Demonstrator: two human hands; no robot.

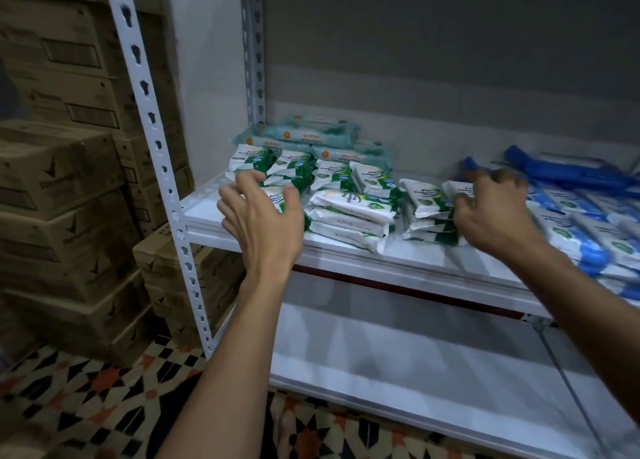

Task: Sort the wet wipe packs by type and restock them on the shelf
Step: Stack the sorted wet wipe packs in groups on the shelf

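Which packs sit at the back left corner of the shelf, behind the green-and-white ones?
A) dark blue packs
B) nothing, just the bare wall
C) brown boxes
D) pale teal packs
D: the pale teal packs lie stacked against the rear post, right behind the green-and-white packs; the blue packs are over on the right side of the shelf.

Two bare forearms enter from the lower edge of the frame, with no sleeve showing on either one. The left hand (263,216) and the right hand (491,209) carry no glove, ring, watch or band. The fingers (247,181) are slim, with short nails.
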